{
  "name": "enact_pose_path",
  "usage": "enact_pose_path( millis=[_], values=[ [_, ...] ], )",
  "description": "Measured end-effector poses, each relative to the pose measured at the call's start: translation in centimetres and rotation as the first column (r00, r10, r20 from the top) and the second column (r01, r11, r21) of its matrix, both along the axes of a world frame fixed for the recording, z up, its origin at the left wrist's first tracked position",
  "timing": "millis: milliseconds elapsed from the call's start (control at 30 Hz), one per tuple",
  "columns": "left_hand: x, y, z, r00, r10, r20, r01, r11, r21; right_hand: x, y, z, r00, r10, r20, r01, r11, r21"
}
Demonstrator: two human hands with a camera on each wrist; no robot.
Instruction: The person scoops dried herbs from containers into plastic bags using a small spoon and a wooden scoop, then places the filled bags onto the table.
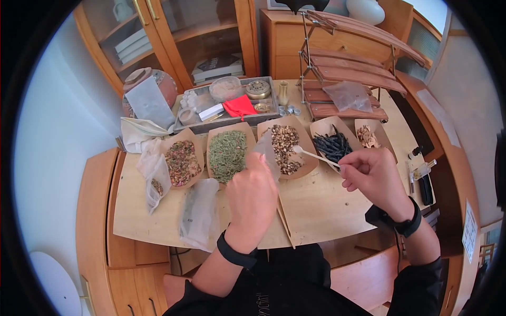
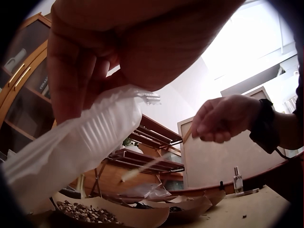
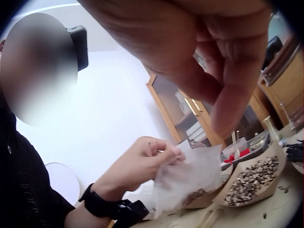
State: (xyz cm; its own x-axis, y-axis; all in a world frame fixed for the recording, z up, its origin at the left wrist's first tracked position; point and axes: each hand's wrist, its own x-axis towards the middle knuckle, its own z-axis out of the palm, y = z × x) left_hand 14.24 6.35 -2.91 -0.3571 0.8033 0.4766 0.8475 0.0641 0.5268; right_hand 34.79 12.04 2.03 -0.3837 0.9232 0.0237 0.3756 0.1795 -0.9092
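My left hand (image 1: pixel 252 192) pinches the top edge of a translucent white pouch (image 2: pixel 90 137), which hangs over the paper tray (image 1: pixel 307 164) of chopped brown and pale herb pieces (image 1: pixel 284 139). In my right hand (image 1: pixel 375 176) is a small pale spoon (image 1: pixel 316 155), held by the end of its handle. The spoon's bowl points left, over the same tray and close to the pouch. Both fingers and thumb meet at the handle's end. In the right wrist view the pouch (image 3: pixel 187 178) hangs from the left fingertips; what is inside is hidden.
Paper trays of pinkish petals (image 1: pixel 183 163), green herb (image 1: pixel 227 154), dark strips (image 1: pixel 333 145) and pale chips (image 1: pixel 367 137) flank it. A flat pouch (image 1: pixel 199 210) and wooden tongs (image 1: pixel 285 221) lie in front. Behind stand a grey tray (image 1: pixel 200 127) and slatted rack (image 1: pixel 348 66); bottles (image 1: pixel 421 169) stand right.
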Motion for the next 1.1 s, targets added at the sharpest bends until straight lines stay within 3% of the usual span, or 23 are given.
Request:
enact_pose_path(
  millis=[100,267,333,567,867,1100],
  values=[
    [-0.1,0.0,0.1,1.000,-0.008,-0.006,0.008,1.000,0.021,0.6,1.7,-2.2,0.991,0.009,0.134,-0.001,0.998,-0.062],
    [-0.1,-0.1,0.1,0.996,-0.038,-0.078,0.040,0.999,0.023,-0.3,2.9,-5.1,0.992,0.059,0.113,-0.039,0.985,-0.168],
    [-0.1,-0.1,0.2,0.996,-0.040,-0.075,0.042,0.999,0.021,-0.7,3.5,-6.5,0.997,0.070,-0.029,-0.076,0.955,-0.287],
    [-0.3,-0.1,0.2,0.996,-0.039,-0.077,0.040,0.999,0.019,-1.8,3.2,-10.1,0.967,-0.024,-0.254,-0.081,0.916,-0.392],
    [-0.1,-0.1,0.5,1.000,0.003,-0.017,-0.003,1.000,0.001,-1.4,2.6,-10.2,0.936,-0.104,-0.337,-0.042,0.917,-0.398],
    [0.0,0.0,0.4,1.000,0.008,-0.012,-0.008,1.000,0.012,-0.1,2.7,-6.8,0.935,-0.097,-0.342,-0.034,0.933,-0.359]
  ],
)
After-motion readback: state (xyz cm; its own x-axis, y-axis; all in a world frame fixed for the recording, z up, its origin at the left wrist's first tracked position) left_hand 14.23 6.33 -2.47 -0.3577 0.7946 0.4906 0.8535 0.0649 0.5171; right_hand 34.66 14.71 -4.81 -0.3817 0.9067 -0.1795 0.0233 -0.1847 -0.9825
